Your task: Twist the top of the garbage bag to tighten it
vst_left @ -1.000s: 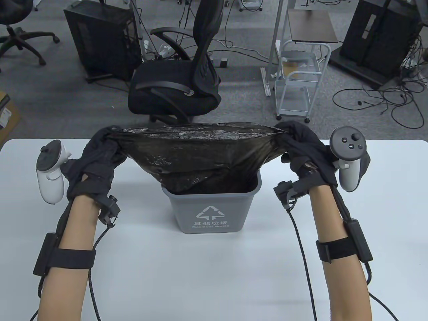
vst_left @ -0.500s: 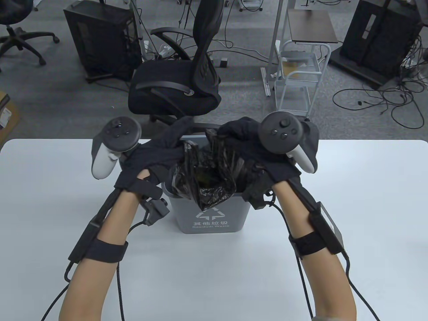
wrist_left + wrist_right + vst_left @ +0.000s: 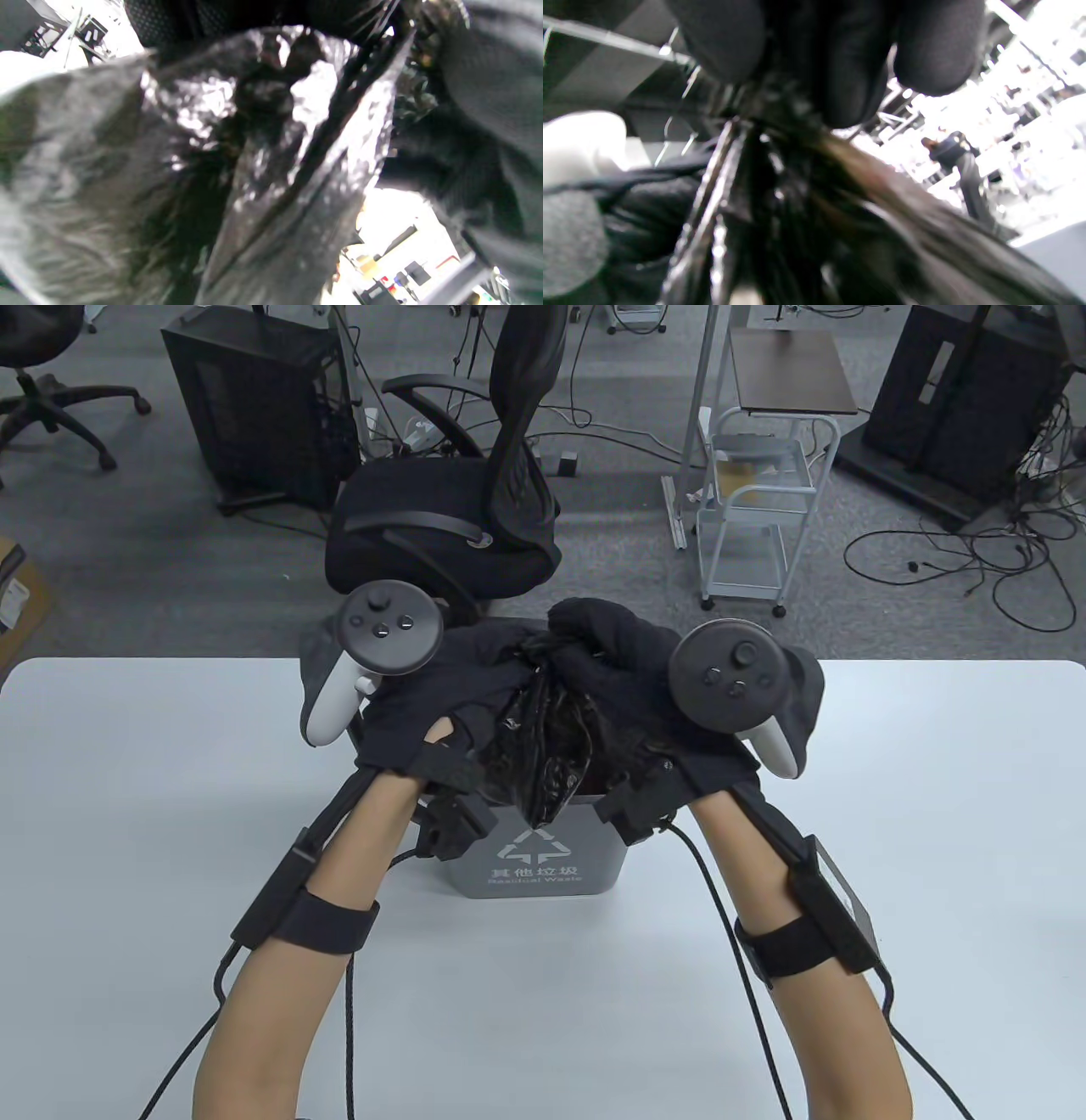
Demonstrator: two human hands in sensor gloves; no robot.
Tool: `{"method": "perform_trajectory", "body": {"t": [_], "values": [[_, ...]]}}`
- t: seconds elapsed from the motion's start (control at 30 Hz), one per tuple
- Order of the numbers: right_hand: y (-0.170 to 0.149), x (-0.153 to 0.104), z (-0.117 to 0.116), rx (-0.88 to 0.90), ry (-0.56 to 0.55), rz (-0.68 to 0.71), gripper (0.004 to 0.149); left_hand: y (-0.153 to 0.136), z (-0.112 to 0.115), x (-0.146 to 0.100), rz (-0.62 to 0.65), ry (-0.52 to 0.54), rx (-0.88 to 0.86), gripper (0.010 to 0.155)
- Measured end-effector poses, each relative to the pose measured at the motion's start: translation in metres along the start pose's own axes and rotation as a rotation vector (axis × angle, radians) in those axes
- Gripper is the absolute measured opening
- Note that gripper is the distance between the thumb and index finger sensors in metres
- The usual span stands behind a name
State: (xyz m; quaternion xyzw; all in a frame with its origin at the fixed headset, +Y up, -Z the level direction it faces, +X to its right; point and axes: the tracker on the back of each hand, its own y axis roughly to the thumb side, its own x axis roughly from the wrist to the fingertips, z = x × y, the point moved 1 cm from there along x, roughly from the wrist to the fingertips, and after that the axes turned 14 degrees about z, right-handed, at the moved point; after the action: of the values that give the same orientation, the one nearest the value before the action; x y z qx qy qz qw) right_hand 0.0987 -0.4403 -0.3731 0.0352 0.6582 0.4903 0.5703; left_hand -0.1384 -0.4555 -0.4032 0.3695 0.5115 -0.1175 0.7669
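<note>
There was one grey bin [image 3: 534,857] on the white table [image 3: 127,814], one black garbage bag [image 3: 543,746] in it, and two gloved hands above it, each with one tracker strapped to its back. Beyond the table stood one black office chair [image 3: 458,526] close by and one white trolley [image 3: 751,509] to its right.

The left hand [image 3: 433,704] and the right hand [image 3: 628,687] were together over the bin's mouth, touching or nearly touching, with the top of the bag gathered between them. Where the two hands met, a small crinkled knot of plastic [image 3: 543,651] poked up between the gloves. In the right wrist view the fingertips [image 3: 848,80] were pressed close together and pinching the bunched neck of the bag [image 3: 780,182], which ran down from them in narrow, tight folds. How the left hand's fingers lay I could not tell: the left wrist view was filled with glossy, creased bag film [image 3: 254,161], blurred, with only dark glove cloth [image 3: 488,106] at its right side. From the table view that hand was wrapped against the left side of the gathered plastic.

Below the hands the bag hung as a narrowed bundle, a fold of it [image 3: 543,806] drooping over the bin's near rim just above the white recycling mark [image 3: 534,848]. The bag's lower part sat inside the bin; what lay inside the bag was hidden.
</note>
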Motion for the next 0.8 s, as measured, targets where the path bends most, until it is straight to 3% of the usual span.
{"method": "perform_trajectory", "body": {"t": [0.07,0.13,0.27,0.33,0.43,0.6,0.7,0.73,0.8], "values": [[-0.014,-0.012,0.002,0.046,0.033,-0.044,0.053,-0.003,-0.006,-0.001,-0.012,0.014,-0.066,0.038],[-0.028,-0.027,-0.001,0.048,0.148,-0.079,0.063,-0.008,-0.012,-0.001,-0.026,0.024,-0.159,0.039],[-0.031,-0.049,-0.034,0.047,0.492,-0.056,0.108,-0.011,-0.015,0.001,-0.052,0.039,-0.256,0.04],[-0.025,-0.054,-0.054,0.011,0.519,-0.027,0.12,-0.008,-0.012,0.001,-0.053,0.042,-0.283,0.041],[-0.016,-0.05,-0.084,-0.044,0.438,-0.01,0.128,-0.001,-0.003,0.003,-0.035,0.024,-0.317,0.041],[-0.009,-0.03,-0.092,-0.073,0.09,-0.077,0.126,0.016,0.006,-0.002,0.056,-0.06,-0.26,0.04],[-0.01,-0.019,-0.088,-0.081,0.029,-0.105,0.123,0.03,0.007,-0.007,0.103,-0.063,-0.086,0.039],[-0.012,-0.013,-0.086,-0.069,0.008,-0.119,0.122,0.038,0.006,-0.011,0.132,-0.044,0.044,0.039],[-0.014,-0.008,-0.086,-0.037,0.032,-0.112,0.119,0.048,0.006,-0.015,0.157,-0.019,0.183,0.039]]}}
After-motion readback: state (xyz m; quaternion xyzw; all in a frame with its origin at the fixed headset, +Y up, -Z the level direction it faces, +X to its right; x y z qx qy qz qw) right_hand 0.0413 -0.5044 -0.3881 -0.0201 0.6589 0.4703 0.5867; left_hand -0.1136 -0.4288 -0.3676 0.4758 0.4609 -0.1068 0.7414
